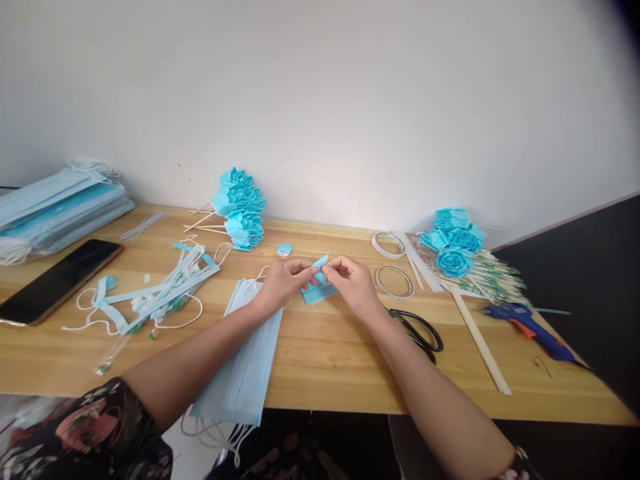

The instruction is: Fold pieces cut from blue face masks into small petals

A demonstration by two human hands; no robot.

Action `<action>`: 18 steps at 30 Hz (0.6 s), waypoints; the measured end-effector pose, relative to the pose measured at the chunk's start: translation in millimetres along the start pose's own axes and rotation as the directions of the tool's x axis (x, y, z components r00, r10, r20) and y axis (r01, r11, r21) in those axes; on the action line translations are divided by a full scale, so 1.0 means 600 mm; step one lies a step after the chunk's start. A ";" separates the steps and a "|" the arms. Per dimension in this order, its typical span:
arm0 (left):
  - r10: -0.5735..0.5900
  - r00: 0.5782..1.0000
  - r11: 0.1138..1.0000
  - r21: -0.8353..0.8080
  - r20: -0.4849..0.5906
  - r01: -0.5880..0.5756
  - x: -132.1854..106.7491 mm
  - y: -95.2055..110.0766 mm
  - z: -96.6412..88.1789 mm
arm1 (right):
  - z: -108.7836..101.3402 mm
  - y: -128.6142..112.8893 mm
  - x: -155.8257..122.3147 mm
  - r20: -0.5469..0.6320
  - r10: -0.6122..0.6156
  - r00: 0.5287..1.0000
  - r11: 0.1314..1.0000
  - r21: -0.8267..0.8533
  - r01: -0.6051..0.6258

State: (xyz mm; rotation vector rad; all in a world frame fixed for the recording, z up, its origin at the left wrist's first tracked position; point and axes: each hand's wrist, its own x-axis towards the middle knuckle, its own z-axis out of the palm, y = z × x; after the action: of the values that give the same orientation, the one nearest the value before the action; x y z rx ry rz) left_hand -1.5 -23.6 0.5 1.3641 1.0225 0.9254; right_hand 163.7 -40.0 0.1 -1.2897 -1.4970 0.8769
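Note:
Between my two hands, over the middle of the table, is a small piece of light blue mask fabric [321, 262]. My left hand [286, 283] pinches its left side between thumb and fingers. From the right, my right hand [351, 283] pinches the same piece. More blue fabric [320, 293] lies on the wood just below the fingertips. A small blue petal-like piece [284, 249] rests a little beyond my left hand. Under my left forearm is a stack of blue face masks [245, 373], its ear loops hanging over the table's front edge.
Cut mask strips and loops [160, 293], a phone [57, 280] and a mask pile [60, 207] lie left. Blue fabric flowers [240, 207] lean by the wall. Rightward are tape rolls [389, 245], black-handled scissors [423, 330], more flowers [454, 243] and a blue glue gun [533, 330].

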 end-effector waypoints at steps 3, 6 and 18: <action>-0.002 1.000 1.000 -0.017 -0.004 0.002 0.000 0.000 0.000 | -0.001 -0.002 -0.001 0.006 -0.013 1.000 1.000 -0.003 0.013; 0.006 1.000 1.000 -0.030 -0.026 -0.007 0.002 -0.002 0.000 | -0.003 -0.005 -0.001 0.011 -0.016 1.000 1.000 0.012 0.016; 0.039 0.997 0.997 -0.056 -0.071 -0.044 0.007 -0.011 -0.003 | -0.001 0.005 0.000 0.086 -0.019 0.996 1.000 0.024 0.017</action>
State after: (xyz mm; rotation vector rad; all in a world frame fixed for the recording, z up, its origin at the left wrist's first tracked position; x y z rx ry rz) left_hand -2.0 -19.0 -6.0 1.3170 1.0160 1.0323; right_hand 165.2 -39.2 -2.4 -1.2335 -1.5584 0.9456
